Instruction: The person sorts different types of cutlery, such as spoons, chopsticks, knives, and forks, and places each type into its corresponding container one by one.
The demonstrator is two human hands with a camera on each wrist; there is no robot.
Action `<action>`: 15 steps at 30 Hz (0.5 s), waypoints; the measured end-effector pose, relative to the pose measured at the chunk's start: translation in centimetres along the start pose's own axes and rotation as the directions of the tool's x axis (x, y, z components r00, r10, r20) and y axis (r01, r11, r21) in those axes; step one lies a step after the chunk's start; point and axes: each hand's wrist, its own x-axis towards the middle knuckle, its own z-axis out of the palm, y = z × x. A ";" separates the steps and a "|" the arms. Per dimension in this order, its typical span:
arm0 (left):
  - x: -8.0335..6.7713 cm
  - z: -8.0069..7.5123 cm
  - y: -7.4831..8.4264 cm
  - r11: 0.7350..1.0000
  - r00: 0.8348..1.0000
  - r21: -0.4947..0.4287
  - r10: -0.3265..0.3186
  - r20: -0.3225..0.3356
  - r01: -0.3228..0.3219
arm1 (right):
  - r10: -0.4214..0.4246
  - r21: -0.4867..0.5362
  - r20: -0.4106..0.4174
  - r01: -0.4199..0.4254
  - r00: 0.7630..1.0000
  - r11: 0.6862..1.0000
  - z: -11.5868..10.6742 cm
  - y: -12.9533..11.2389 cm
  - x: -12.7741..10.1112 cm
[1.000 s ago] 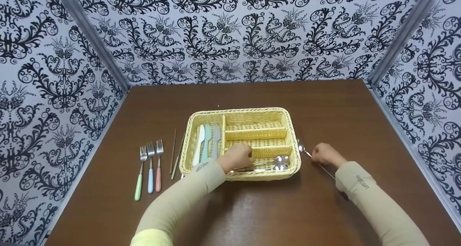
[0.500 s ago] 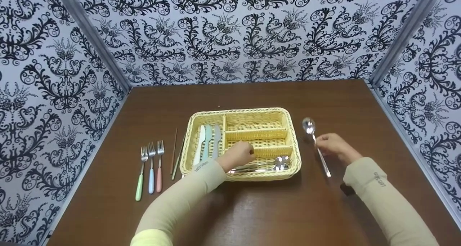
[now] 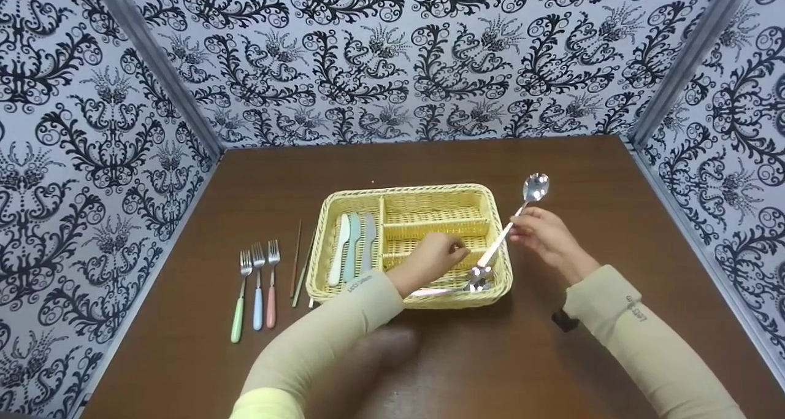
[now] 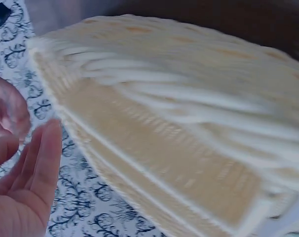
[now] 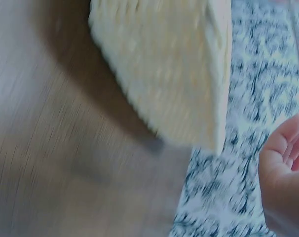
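My right hand (image 3: 546, 238) pinches a shiny metal spoon (image 3: 498, 242) by its handle, just beyond the right rim of a pale yellow wicker cutlery basket (image 3: 411, 190). The spoon's bowl points up and away, while its handle slants down over the basket. Over the basket's front half hovers my left hand (image 3: 429, 258), its fingers loosely bent and holding nothing; in the left wrist view its fingers (image 4: 46, 153) look fairly straight. More metal spoons (image 3: 478, 281) lie in the front compartment, partly hidden by the left arm. In the right wrist view the spoon handle (image 5: 298, 54) rises from the right hand.
Three knives (image 3: 351, 247) in white, green and grey lie in the basket's left compartment. Left of the basket, three forks (image 3: 257, 290) with coloured handles rest on the brown table (image 3: 417, 357), beside slim chopsticks (image 3: 297, 259). Patterned panels (image 3: 392, 57) enclose the table's back and sides.
The right hand has lifted the spoon off the table and brought it up and left to the basket's rim. The left hand has shifted slightly right, its fingers loosening.
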 end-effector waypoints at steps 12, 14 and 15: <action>0.4 0.0 1.9 0.951 0.952 0.278 0.203 -0.230 -0.136 | 0.000 0.187 -0.086 0.016 0.996 0.982 4.3 1.6 -0.5; 0.4 0.0 2.0 0.942 0.950 0.313 0.204 -0.237 -0.124 | 0.003 0.191 -0.089 0.014 0.996 0.981 4.6 1.7 -0.5; 0.4 -0.1 2.0 0.936 0.948 0.332 0.207 -0.242 -0.119 | 0.006 0.189 -0.091 0.012 0.996 0.982 4.7 1.7 -0.6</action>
